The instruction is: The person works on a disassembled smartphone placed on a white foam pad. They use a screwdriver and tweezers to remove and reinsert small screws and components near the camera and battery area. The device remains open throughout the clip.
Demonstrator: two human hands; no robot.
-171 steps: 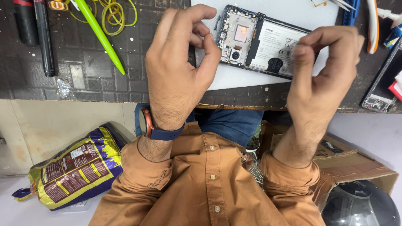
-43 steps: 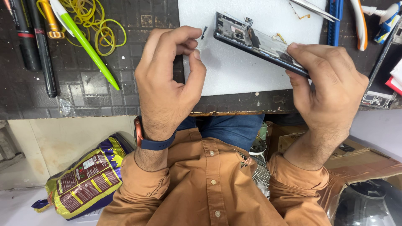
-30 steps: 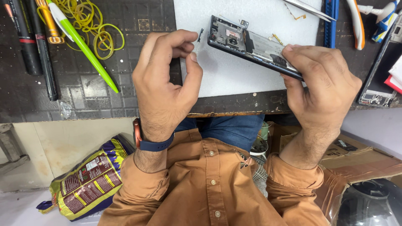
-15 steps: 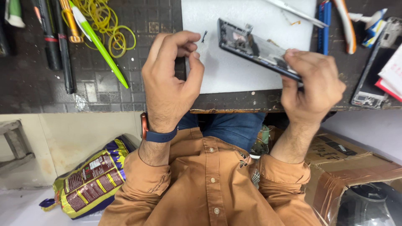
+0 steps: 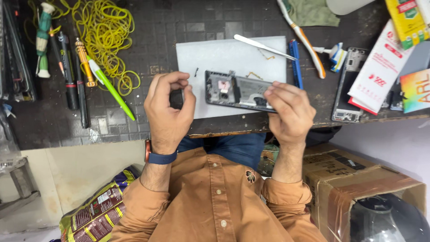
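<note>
My right hand grips the right end of an opened phone, its back cover off and its inner parts facing up. The phone is held just above a white mat on the dark workbench. My left hand, with a blue-strapped watch on its wrist, is curled to the left of the phone. It pinches a small dark part between thumb and fingers. A tiny black screw lies on the mat beside that hand.
Tweezers, a blue pen and a toothbrush lie at the mat's far right. Yellow rubber bands, a green pen and screwdrivers lie left. A second phone frame, packets, a cardboard box and a snack bag are around.
The phone has turned from a tilted, edge-on hold to lying flatter with its open back up. Both hands sit slightly lower over the mat; the left still pinches the dark part.
</note>
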